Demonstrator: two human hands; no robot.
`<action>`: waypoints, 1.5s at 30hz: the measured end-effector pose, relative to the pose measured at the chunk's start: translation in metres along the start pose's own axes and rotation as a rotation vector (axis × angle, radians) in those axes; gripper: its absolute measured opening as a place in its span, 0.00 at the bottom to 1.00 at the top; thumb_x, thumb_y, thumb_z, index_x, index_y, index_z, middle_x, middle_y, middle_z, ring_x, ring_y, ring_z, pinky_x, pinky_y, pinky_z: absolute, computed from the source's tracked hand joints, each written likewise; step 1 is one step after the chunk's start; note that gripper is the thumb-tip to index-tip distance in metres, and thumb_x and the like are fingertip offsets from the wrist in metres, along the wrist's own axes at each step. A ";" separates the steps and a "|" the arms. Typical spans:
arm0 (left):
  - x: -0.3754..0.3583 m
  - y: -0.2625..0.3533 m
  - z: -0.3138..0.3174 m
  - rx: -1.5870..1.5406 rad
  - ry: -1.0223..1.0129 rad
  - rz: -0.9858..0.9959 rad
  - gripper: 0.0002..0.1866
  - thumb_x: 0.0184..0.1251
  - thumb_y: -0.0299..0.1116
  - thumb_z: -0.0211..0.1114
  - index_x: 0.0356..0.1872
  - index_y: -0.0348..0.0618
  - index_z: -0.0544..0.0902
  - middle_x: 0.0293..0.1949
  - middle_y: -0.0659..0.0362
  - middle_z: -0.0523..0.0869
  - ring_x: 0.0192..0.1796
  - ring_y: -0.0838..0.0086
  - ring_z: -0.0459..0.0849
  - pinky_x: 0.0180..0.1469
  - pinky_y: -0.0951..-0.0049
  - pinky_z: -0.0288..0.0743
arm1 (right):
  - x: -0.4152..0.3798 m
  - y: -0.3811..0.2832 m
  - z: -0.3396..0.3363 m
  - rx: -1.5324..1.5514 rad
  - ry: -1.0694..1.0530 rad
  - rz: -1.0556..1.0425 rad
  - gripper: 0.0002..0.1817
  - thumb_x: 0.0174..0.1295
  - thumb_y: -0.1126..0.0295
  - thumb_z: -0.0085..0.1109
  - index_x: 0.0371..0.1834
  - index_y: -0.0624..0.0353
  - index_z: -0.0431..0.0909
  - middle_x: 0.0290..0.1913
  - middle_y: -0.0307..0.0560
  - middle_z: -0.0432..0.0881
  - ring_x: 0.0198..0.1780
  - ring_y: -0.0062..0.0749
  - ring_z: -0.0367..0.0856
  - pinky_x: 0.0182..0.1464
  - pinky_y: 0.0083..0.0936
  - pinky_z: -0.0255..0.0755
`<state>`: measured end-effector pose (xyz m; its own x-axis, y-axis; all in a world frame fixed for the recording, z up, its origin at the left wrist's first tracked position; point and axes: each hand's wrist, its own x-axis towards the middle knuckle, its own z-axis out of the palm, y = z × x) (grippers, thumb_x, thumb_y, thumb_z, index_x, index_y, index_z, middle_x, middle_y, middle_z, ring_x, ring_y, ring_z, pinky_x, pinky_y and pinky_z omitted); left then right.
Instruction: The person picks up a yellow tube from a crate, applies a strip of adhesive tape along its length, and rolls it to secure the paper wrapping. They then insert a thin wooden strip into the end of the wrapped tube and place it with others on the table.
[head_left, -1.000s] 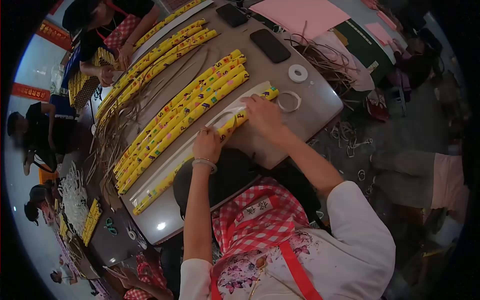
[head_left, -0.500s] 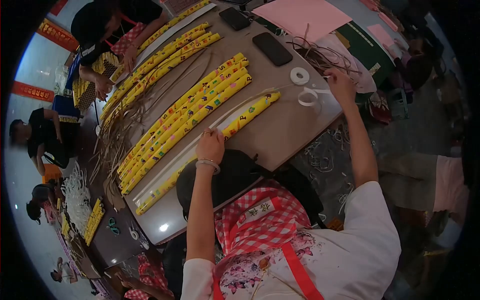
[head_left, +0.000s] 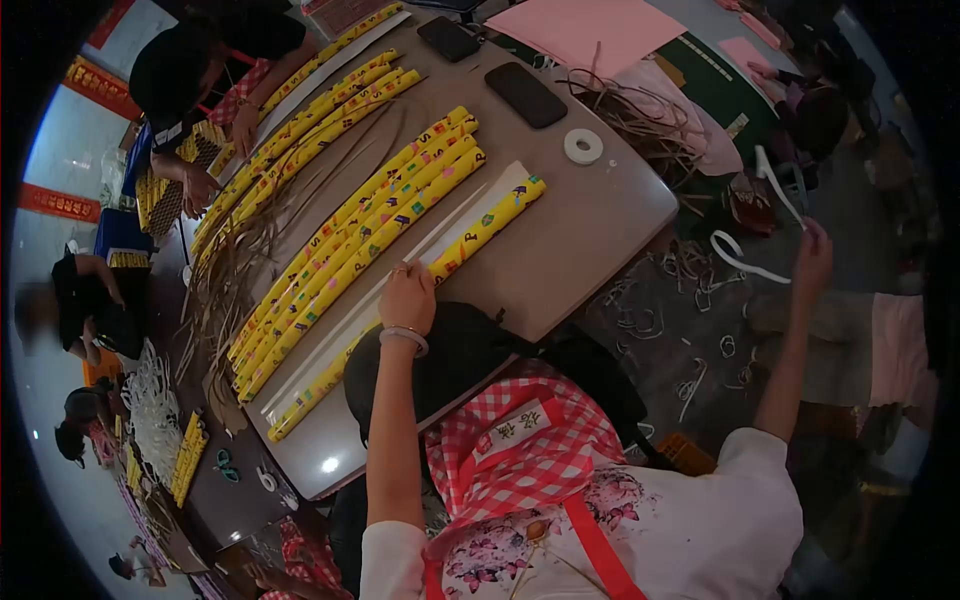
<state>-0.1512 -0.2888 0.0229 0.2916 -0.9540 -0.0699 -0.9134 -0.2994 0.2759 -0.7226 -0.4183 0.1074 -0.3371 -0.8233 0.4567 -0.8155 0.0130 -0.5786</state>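
My left hand (head_left: 408, 298) presses with its fingers on a yellow patterned roll (head_left: 490, 228) at the table's near side. A clear and white strip (head_left: 330, 368) lies along that roll. Out past the table's right edge, my right hand (head_left: 812, 262) is closed on a curling white strip (head_left: 778, 192), which hangs in the air. Several more yellow rolls (head_left: 365, 240) lie side by side beyond my left hand. A round white tape roll (head_left: 583, 146) rests near the table's right end.
Two dark phones (head_left: 525, 95) and a pink sheet (head_left: 590, 32) lie at the far side. Brown strips (head_left: 645, 125) are heaped at the right corner. A co-worker's hand (head_left: 200, 188) is at rolls on the upper left. White scraps (head_left: 640, 318) litter the floor.
My right hand has swung right, off the table, carrying the white strip away. The brown strip beside the near roll is gone from there. My left hand has stayed on the roll.
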 end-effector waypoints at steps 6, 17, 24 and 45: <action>-0.001 0.001 -0.003 0.015 0.006 0.011 0.19 0.72 0.39 0.44 0.53 0.37 0.75 0.51 0.47 0.76 0.54 0.55 0.76 0.53 0.59 0.73 | -0.059 -0.006 0.062 -0.459 -0.057 -0.382 0.09 0.65 0.69 0.55 0.46 0.54 0.80 0.50 0.47 0.76 0.46 0.42 0.79 0.46 0.31 0.74; -0.001 0.006 -0.008 -0.013 -0.004 0.005 0.19 0.71 0.38 0.45 0.53 0.37 0.75 0.51 0.49 0.76 0.52 0.55 0.76 0.50 0.60 0.73 | -0.054 -0.203 0.293 0.697 -1.102 0.030 0.14 0.65 0.61 0.56 0.42 0.60 0.82 0.30 0.38 0.82 0.29 0.18 0.77 0.33 0.17 0.71; -0.002 0.008 -0.009 -0.012 0.021 0.011 0.19 0.70 0.37 0.46 0.53 0.37 0.75 0.51 0.49 0.77 0.52 0.55 0.76 0.52 0.60 0.72 | -0.050 -0.214 0.305 0.580 -1.342 0.133 0.18 0.62 0.57 0.59 0.41 0.62 0.83 0.24 0.31 0.76 0.23 0.13 0.67 0.25 0.13 0.62; -0.002 0.005 -0.004 0.011 0.056 0.009 0.19 0.71 0.38 0.47 0.53 0.37 0.76 0.48 0.51 0.77 0.49 0.56 0.77 0.50 0.60 0.73 | -0.065 -0.224 0.306 0.501 -0.937 -0.556 0.14 0.59 0.63 0.59 0.36 0.65 0.81 0.36 0.55 0.83 0.35 0.44 0.81 0.38 0.33 0.73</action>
<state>-0.1553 -0.2889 0.0286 0.2984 -0.9544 -0.0138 -0.9191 -0.2912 0.2655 -0.3738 -0.5415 0.0011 0.6462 -0.7420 0.1784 -0.3971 -0.5265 -0.7517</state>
